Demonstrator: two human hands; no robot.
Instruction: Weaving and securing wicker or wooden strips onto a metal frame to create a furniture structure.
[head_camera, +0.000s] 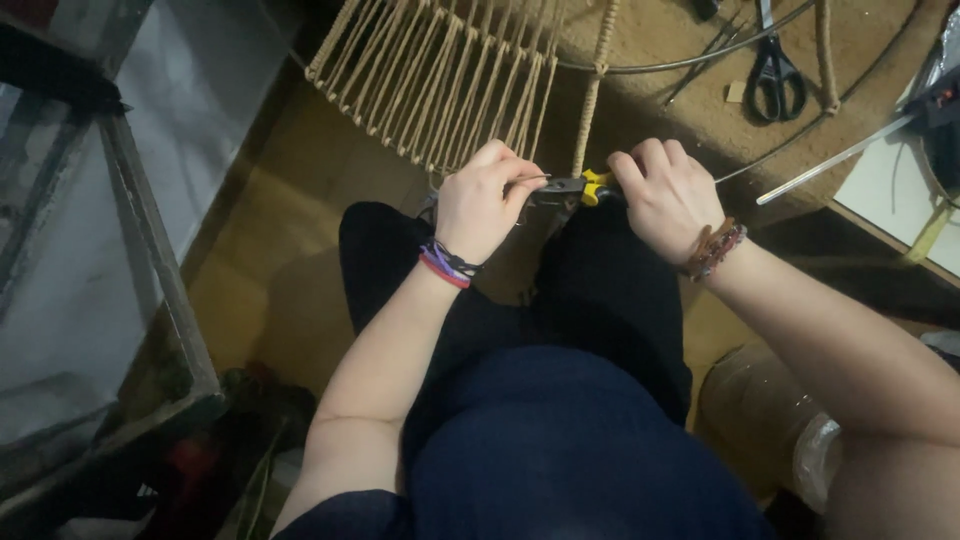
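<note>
My left hand (484, 196) pinches a thin metal wire (528, 181) between thumb and fingers, above my knees. My right hand (665, 195) is closed around pliers with yellow and black handles (585, 187), whose jaws meet the wire next to my left fingertips. Just beyond the hands hangs a frame woven with tan cord (440, 70), its lower edge close to my left knuckles. Both wrists wear braided bracelets.
Black-handled scissors (776, 78) lie on the brown floor at the back right. A thin metal hoop (680, 62) and a silvery rod (835, 160) lie near them. A glass-and-metal frame (140, 250) stands at the left. A clear plastic container (760, 410) sits by my right elbow.
</note>
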